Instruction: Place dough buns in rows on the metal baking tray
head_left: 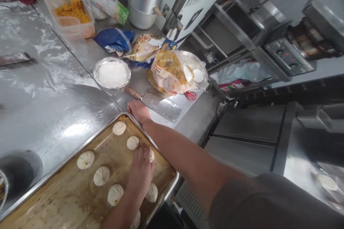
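Observation:
A metal baking tray lined with brown oiled paper lies on the steel table and carries several raw pleated dumplings, such as the dumpling. My left hand reaches in from below, palm down. Its fingers are closed over one dumpling near the tray's right rim, and most of that dumpling is hidden. My right hand stretches out from the lower right on a long bare arm and grips the tray's far corner, fingers curled over the rim.
Just past the tray corner lies a cleaver with a wooden handle. A foil bowl of flour, plastic bags of wrappers, red scissors and a tub of orange filling stand behind. The floured steel table spreads left; its edge drops off on the right.

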A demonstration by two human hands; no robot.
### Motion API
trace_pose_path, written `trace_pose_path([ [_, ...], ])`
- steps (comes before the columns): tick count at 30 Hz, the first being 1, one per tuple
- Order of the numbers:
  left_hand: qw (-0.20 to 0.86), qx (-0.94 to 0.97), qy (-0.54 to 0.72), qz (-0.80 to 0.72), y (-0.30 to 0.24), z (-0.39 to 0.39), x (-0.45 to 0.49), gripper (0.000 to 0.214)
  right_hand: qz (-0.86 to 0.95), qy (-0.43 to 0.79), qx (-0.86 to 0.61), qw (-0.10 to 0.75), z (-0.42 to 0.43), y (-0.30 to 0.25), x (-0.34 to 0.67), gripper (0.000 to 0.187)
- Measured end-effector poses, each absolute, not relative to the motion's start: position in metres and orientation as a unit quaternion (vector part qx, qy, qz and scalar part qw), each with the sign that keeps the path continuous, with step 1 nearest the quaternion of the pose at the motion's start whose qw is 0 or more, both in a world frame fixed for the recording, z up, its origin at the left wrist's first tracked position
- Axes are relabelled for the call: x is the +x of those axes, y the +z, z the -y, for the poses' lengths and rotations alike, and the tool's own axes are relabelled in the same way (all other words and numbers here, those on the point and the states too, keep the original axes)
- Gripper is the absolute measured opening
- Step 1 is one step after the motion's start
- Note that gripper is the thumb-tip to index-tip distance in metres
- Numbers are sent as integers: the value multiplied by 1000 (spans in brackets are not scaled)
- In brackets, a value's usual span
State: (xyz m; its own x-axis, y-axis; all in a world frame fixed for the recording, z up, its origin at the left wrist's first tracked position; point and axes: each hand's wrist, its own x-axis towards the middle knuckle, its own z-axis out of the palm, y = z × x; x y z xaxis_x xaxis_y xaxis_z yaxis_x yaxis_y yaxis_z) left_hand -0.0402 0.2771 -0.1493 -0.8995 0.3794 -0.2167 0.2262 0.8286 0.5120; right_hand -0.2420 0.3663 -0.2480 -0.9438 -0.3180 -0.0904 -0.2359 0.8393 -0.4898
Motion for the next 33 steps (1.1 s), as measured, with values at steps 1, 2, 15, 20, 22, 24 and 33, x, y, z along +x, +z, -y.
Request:
trace_pose_path([
  [1, 151, 159, 244, -945, -149, -277, -40, 53, -955, -245, -145, 84, -366, -248, -242, 17],
  [2, 144, 154, 240, -948, -148, -276, -37, 54, -955, -246, -145, 84, -367, -247, -241, 17],
  [15, 316, 235, 192, -899, -157, -251, 82, 55, -953, -253, -140, 94, -366, -247, -243, 15],
  [20, 390, 184, 228, -873, -142, -265, 62, 42, -954, -251, -138, 94, -367, -249, -242, 12],
  [22, 369, 182, 241, -879, -138, -276, 50, 42, -954, -250, -139, 94, -367, -249, -241, 11],
  [24, 343, 195, 252, -883, -140, -292, 39, 41, -954, -247, -140, 94, -367, -248, -241, 12],
  [33, 201, 178, 275, -923, -122, -263, 19, 53, -959, -230, -140, 85, -367, -252, -242, 21],
])
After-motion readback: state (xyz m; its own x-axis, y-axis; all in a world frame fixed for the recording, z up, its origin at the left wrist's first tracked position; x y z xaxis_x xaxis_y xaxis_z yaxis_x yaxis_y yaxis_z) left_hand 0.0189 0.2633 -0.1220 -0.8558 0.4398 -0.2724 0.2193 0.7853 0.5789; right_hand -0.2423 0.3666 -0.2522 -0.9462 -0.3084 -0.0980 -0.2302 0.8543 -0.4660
